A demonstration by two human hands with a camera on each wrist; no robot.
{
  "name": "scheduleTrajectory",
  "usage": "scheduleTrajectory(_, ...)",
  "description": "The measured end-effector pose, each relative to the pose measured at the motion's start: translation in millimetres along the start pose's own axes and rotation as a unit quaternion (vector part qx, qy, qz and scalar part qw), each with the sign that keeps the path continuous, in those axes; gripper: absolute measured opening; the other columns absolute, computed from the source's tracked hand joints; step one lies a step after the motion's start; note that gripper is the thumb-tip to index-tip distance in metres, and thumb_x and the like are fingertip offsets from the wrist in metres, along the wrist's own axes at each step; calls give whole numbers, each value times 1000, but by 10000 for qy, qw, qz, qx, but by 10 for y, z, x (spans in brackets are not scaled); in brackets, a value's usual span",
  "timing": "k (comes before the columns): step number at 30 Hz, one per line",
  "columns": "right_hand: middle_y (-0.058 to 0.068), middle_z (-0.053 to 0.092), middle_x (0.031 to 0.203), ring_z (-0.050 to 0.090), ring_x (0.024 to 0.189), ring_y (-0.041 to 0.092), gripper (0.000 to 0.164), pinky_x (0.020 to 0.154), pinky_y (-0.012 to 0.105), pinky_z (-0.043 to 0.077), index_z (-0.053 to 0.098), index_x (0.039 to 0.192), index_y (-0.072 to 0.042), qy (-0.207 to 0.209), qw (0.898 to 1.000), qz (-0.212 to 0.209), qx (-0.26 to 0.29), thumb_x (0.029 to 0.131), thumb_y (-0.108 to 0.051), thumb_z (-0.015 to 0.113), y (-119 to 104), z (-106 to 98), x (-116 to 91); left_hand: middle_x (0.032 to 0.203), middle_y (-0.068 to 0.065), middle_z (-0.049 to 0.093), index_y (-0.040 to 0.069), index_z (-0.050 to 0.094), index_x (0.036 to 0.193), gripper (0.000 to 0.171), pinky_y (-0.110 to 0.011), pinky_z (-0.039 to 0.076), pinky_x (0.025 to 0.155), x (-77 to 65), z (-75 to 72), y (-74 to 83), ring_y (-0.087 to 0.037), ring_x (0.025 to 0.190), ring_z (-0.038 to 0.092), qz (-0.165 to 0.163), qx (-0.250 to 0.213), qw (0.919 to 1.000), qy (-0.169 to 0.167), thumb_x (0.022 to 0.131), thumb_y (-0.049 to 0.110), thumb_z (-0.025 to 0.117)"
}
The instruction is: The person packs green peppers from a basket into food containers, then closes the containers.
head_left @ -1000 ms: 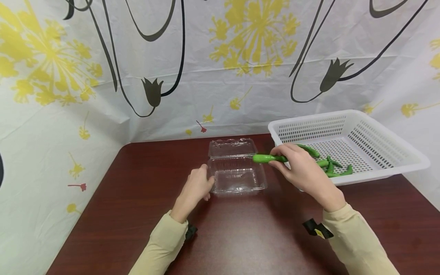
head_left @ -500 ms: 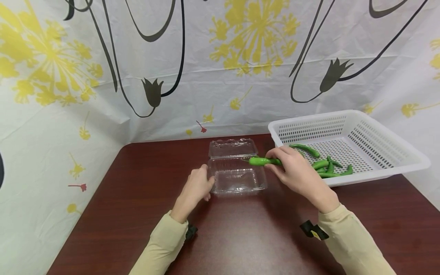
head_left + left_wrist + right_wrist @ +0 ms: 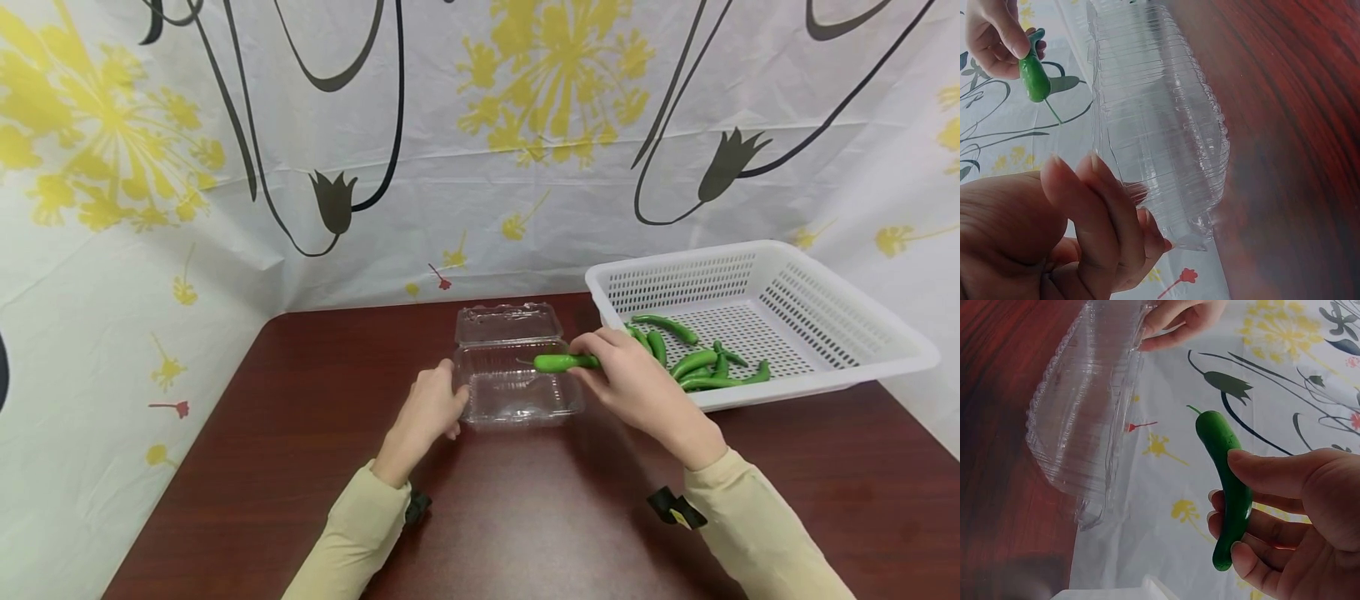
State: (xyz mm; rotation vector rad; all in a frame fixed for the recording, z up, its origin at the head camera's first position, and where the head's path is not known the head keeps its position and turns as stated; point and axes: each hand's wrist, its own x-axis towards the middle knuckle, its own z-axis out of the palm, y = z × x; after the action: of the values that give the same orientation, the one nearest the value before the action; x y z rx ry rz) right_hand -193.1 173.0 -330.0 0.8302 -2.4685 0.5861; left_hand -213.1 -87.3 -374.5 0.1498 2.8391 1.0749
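Observation:
In the head view my right hand [image 3: 637, 387] pinches a green chili pepper [image 3: 557, 363] above the right part of a clear plastic clamshell container [image 3: 517, 408], lid tipped back. The right wrist view shows the pepper [image 3: 1213, 434] between thumb and fingers, its thin stem pointing away from the palm. My left hand [image 3: 426, 402] holds the container's left edge. From the left wrist, the fingers [image 3: 1107, 219] are curled by the container's rim, though their exact contact is partly hidden.
A white perforated basket [image 3: 892, 360] stands at the right with several green chili peppers [image 3: 697, 362] inside. Its near left corner lies behind my right hand. A patterned cloth [image 3: 450, 167] hangs behind the dark red wooden table [image 3: 337, 375].
My right hand has moved left and slightly nearer with the pepper, away from the basket and over the container. The left hand and the container have stayed in place.

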Motion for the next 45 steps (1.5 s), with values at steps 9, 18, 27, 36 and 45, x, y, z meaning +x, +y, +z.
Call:
scheduleTrajectory(9, 4, 59, 88, 54, 80, 17, 20, 71, 34, 47, 62, 93, -6, -92, 9999, -3, 58, 77, -10, 73, -26, 45, -6, 62, -8, 55, -6, 35, 133, 52, -26, 45, 36, 3, 6, -8, -14, 34, 54, 26, -34, 10000, -18, 90, 13, 56)
scheduleTrajectory(18, 2, 59, 82, 55, 74, 15, 20, 67, 32, 47, 63, 90, -6, 51, 9998, -174, -33, 75, -12, 75, -35, 129, -8, 64, -8, 55, -6, 34, 135, 53, -26, 45, 36, 3, 5, -12, -14, 34, 55, -5, -79, 10000, -39, 90, 14, 56)
scheduleTrajectory(27, 4, 59, 85, 55, 80, 17, 20, 72, 34, 48, 63, 92, -4, -230, 9997, -19, 71, 76, -9, 74, -97, 188, -18, 59, -7, 56, -7, 35, 134, 52, -26, 45, 36, 1, 5, -4, -13, 33, 54, 13, -34, 10000, -27, 90, 14, 55)
scheduleTrajectory(36, 2, 57, 85, 53, 81, 17, 16, 72, 31, 46, 62, 91, -5, -420, 9988, 90, 218, 78, -5, 71, -136, 228, -28, 58, -7, 56, -7, 35, 133, 52, -26, 45, 35, 6, 3, 4, -13, 33, 54, 38, -13, 10000, -25, 90, 14, 55)
scheduleTrajectory(45, 2, 57, 83, 54, 78, 16, 16, 70, 30, 47, 64, 91, -5, -448, 9988, 11, 215, 77, -4, 72, -162, 301, -38, 57, -7, 56, -7, 36, 132, 51, -26, 45, 36, 12, 9, -4, -12, 33, 54, 61, 8, 10000, 5, 90, 14, 55)
